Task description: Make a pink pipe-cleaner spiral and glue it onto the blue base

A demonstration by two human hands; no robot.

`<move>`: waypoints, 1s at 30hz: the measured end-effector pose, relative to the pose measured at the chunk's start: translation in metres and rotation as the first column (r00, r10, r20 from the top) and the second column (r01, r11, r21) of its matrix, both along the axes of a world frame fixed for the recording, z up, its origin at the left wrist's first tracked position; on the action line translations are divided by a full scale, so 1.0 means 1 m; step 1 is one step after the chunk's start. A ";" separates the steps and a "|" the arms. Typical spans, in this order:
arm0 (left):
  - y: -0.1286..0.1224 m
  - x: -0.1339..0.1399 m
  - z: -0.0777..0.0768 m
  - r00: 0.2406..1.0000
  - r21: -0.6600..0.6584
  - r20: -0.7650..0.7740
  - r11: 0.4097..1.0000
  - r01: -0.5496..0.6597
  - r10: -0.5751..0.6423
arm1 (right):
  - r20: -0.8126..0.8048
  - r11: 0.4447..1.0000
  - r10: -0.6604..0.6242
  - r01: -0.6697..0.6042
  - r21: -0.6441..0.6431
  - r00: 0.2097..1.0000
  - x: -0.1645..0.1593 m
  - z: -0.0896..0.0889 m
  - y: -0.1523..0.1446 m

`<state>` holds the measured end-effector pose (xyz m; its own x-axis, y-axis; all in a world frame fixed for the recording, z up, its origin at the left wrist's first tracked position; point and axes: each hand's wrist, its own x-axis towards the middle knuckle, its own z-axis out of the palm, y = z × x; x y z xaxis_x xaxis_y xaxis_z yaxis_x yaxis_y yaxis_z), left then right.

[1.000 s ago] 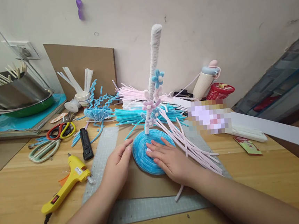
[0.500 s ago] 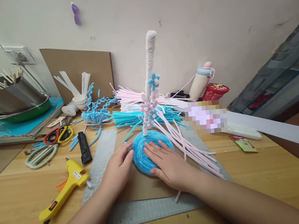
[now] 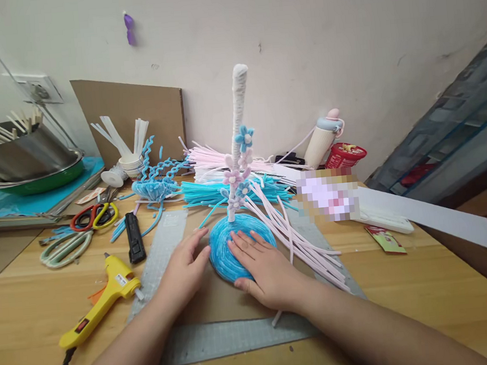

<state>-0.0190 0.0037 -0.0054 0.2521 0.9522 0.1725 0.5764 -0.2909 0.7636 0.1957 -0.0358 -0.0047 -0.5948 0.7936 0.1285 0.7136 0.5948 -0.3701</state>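
A round blue base (image 3: pixel 222 252), wound in fuzzy coils, lies on a brown cardboard sheet (image 3: pixel 214 309). From its far part rises a white wrapped post (image 3: pixel 238 95), leaning slightly right, with blue and pink fuzzy flowers (image 3: pixel 232 178) along its lower half. My right hand (image 3: pixel 262 269) rests flat on the base, fingers spread. Beside the base's left edge is my left hand (image 3: pixel 186 267), thumb and fingers apart, holding nothing; whether its fingertips touch the rim I cannot tell.
A yellow glue gun (image 3: pixel 102 300), black-handled cutter (image 3: pixel 134 237) and scissors (image 3: pixel 95 217) lie left. Blue pipe cleaners (image 3: pixel 197 193) and pink ones (image 3: pixel 308 245) spread behind and right. A bottle (image 3: pixel 320 141) and red cup (image 3: pixel 346 155) stand at the wall.
The view has shifted a little, so most things sit slightly farther left. My right hand stays flat on the base. My left thumb and fingers look slightly wider apart.
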 end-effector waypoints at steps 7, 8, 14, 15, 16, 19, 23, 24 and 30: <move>-0.012 0.003 -0.002 0.931 0.083 -0.331 0.978 0.193 -0.156 | -0.379 0.884 -0.465 0.445 -0.145 0.800 0.038 0.014 0.020; -0.014 0.004 -0.003 0.924 0.089 -0.354 0.978 0.191 -0.148 | -0.341 0.872 -0.489 0.461 -0.165 0.803 0.044 0.016 0.022; -0.010 0.003 -0.005 0.927 0.118 -0.355 0.978 0.170 -0.119 | -0.268 0.862 -0.504 0.461 -0.210 0.821 0.051 0.016 0.024; -0.008 0.000 -0.004 0.926 0.106 -0.352 0.977 0.185 -0.137 | -0.269 0.865 -0.500 0.457 -0.208 0.823 0.051 0.014 0.024; -0.006 -0.004 -0.002 0.923 0.092 -0.351 0.975 0.204 -0.160 | -0.272 0.867 -0.496 0.454 -0.205 0.825 0.050 0.012 0.025; -0.002 -0.014 0.002 0.913 0.077 -0.351 0.966 0.249 -0.207 | -0.278 0.872 -0.489 0.451 -0.191 0.827 0.051 0.007 0.027; -0.005 -0.011 0.005 0.923 0.191 -0.356 0.955 0.229 -0.150 | -0.299 0.883 -0.469 0.447 -0.144 0.831 0.051 0.005 0.030; -0.008 -0.008 0.005 0.923 0.222 -0.361 0.949 0.224 -0.133 | -0.304 0.890 -0.455 0.437 -0.129 0.837 0.049 0.005 0.029; -0.018 0.010 0.007 0.919 0.300 -0.387 0.932 0.204 -0.077 | -0.277 0.953 -0.303 0.296 -0.069 0.912 0.032 -0.002 0.021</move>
<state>-0.0087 -0.0147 0.0013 0.4844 0.8066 0.3388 0.7280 -0.5864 0.3552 0.2281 -0.0153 -0.0071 -0.2709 0.9339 0.2332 0.7211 0.3574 -0.5936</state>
